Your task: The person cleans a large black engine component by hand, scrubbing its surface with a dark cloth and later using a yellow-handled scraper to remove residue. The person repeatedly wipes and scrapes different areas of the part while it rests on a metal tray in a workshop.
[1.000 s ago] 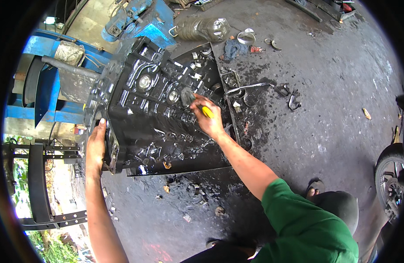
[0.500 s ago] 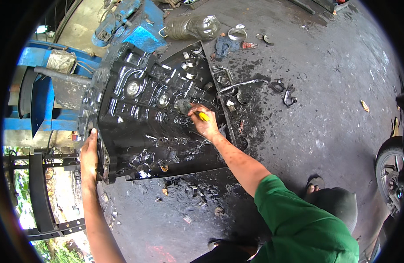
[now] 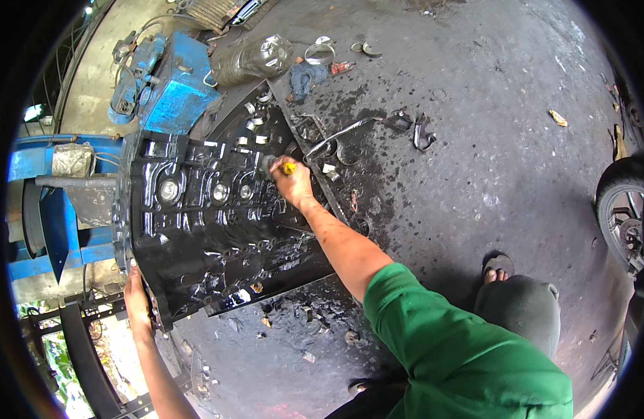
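Note:
A black, oily engine block point(image 3: 196, 237) lies on its side over a dark metal tray point(image 3: 304, 146). My right hand point(image 3: 294, 186) is closed round a brush with a yellow handle point(image 3: 288, 168). Its grey head point(image 3: 268, 163) is at the right end of the block, partly hidden by my fingers. At the block's lower left edge, my left hand point(image 3: 136, 300) grips the flange, thumb on the near side and the other fingers largely out of sight. Several shiny curved bearing shells point(image 3: 250, 124) lie in the tray's far corner.
Beyond the tray stand a blue machine point(image 3: 171, 84) and a large plastic bottle point(image 3: 255, 57). A metal bar point(image 3: 343, 136) crosses the tray's right edge. Rings point(image 3: 320, 52) and a blue rag point(image 3: 308, 79) lie behind it. A motorcycle wheel point(image 3: 622, 209) is far right.
The view has shifted, so the block sits lower and farther left. My right hand has moved with the brush toward the block's far right end. The left hand keeps its hold on the flange.

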### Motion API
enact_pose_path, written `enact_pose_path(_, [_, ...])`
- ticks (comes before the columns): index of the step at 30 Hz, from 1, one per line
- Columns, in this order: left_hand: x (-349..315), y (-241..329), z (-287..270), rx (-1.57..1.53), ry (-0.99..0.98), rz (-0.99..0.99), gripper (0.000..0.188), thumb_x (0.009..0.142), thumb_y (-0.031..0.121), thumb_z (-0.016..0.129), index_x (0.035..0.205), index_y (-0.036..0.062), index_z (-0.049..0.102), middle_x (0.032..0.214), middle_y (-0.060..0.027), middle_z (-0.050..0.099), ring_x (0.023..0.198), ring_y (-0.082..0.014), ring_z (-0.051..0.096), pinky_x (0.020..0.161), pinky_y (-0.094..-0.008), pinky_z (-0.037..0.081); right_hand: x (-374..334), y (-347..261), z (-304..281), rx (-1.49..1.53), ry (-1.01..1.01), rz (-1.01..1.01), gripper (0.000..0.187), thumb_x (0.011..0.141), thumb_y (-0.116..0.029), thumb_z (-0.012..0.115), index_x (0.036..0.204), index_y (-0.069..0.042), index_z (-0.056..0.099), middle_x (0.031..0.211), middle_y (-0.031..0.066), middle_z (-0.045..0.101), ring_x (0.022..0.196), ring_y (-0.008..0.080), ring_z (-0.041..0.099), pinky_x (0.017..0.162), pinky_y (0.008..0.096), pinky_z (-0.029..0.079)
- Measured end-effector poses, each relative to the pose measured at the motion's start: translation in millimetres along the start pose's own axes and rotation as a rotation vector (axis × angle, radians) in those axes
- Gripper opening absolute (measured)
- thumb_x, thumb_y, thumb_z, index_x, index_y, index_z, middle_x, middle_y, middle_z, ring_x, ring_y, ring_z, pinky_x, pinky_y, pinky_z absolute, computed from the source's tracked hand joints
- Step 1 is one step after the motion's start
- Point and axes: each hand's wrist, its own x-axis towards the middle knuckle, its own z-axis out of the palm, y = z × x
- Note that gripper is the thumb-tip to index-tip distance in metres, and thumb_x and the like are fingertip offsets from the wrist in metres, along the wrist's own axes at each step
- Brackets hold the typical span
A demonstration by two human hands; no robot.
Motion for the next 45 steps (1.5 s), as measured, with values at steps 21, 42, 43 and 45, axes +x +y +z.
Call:
enact_pose_path(21, [3,-4,-5,-0.012,0.028,-0.090,0.063,0.101,0.052,0.046,0.129,-0.0036,0.059,0.120,-0.0102,0.066,0.106,-0.0188,0.058,0.097,-0.0317,0.042,6,6,17,0.992,0.346,0.545,0.018,0.091,0.004,0.060,0.094,-0.013,0.058,0.087,0.0026,0.062,0.071,0.0166,0.061,0.071,0.0377,0.059])
enact_pose_path(42, [7,-6,-7,0.049,0.005,-0.071,0.063,0.101,0.052,0.045,0.126,-0.0028,0.062,0.120,-0.0111,0.066,0.107,-0.0204,0.058,0.099,-0.0334,0.041,-4,0,-12,-0.280,0.057,-0.049,0.010,0.083,-0.015,0.069,0.092,-0.013,0.070,0.091,0.0206,0.070,0.089,0.0397,0.068,0.077,0.0420,0.053])
enact_pose_path(43, [4,-4,-6,0.080,0.010,-0.013,0.064,0.100,0.055,0.047,0.123,-0.0026,0.063,0.114,-0.0109,0.067,0.103,-0.0206,0.058,0.096,-0.0342,0.042,-2,-9,-18,-0.389,-0.044,-0.094,0.011,0.082,-0.013,0.068,0.092,-0.014,0.071,0.092,0.0184,0.071,0.089,0.0387,0.068,0.078,0.0429,0.053])
enact_pose_path(45, [1,-1,-3,0.049,0.037,-0.015,0.067,0.099,0.058,0.048,0.121,-0.0033,0.064,0.111,-0.0111,0.067,0.100,-0.0205,0.058,0.095,-0.0341,0.043,-1,-26,-24,-0.551,-0.149,-0.189,0.006,0.083,-0.010,0.069,0.089,-0.014,0.069,0.086,0.0145,0.071,0.085,0.0343,0.069,0.076,0.0398,0.053])
